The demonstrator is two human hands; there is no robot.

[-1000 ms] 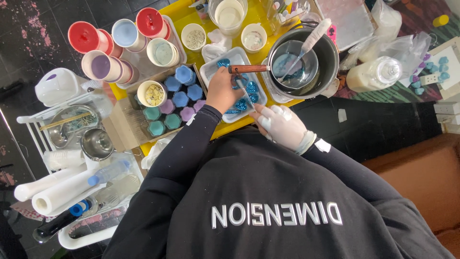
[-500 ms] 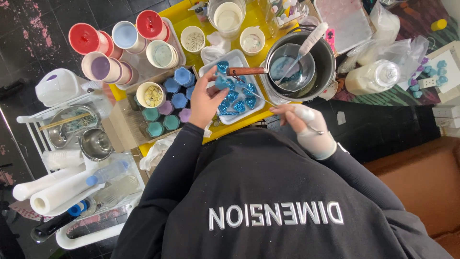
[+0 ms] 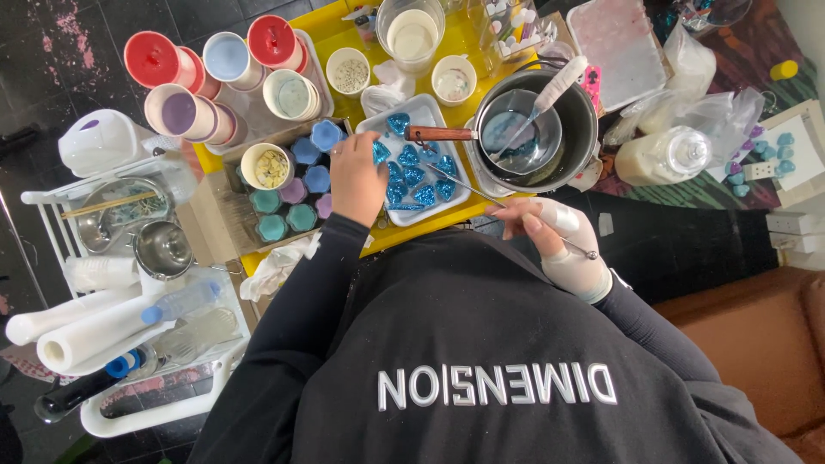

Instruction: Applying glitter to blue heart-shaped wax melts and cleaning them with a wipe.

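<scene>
Our left hand lies flat, fingers loosely together and clamped on nothing, its fingertips resting at the left rim of the white tray. Our right hand, in a pale glove, is pinched shut on a thin metal rod that slants up and left, its far tip reaching over the tray.

In that tray sit the blue glittery heart pieces, packed close and partly touching each other. The tray stands near the front edge of the yellow tabletop, just left of the dark pot, which holds a smaller metal pitcher with a wooden handle and a white spatula.

To work the hearts well, we judge that the left hand should steady the tray by its rim and keep off the pieces, while the rod meets one heart at a time from a low angle, lightly, so neighbours are not nudged.

Left of the tray a box holds teal, purple and blue moulded shapes; beyond them, toward the far left corner, stand red and white cups.
</scene>
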